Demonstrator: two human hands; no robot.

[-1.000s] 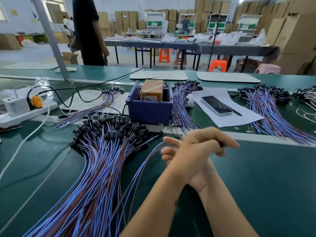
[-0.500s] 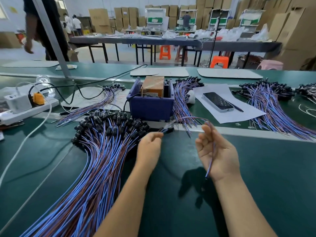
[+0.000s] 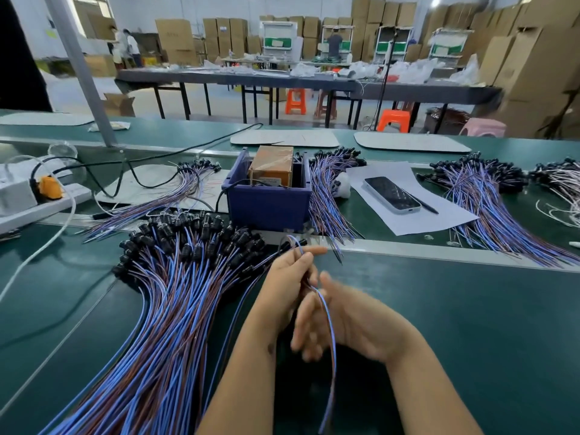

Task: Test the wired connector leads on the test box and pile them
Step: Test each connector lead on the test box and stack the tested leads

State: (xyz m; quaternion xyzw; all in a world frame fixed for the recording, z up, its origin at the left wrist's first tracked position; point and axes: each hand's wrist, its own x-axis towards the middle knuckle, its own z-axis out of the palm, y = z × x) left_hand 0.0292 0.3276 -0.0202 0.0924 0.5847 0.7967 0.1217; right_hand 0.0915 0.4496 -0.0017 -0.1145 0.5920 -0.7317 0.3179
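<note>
Green desk [image 3: 439,309], test box [image 3: 266,196] at centre. Left hand [image 3: 290,277] pinching one lead [image 3: 329,324] just in front of box; right hand [image 3: 354,321] blurred, grip impossible to tell. Could snag in lead pile [image 3: 175,293] left of box, tangling.

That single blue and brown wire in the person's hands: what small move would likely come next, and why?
Probably carrying the thin blue and brown wired lead forward to the dark blue plastic test box. The left hand pinches it near its black connector end, which points toward the box. The right hand is blurred beside the wire, so its grip is unclear.
</note>
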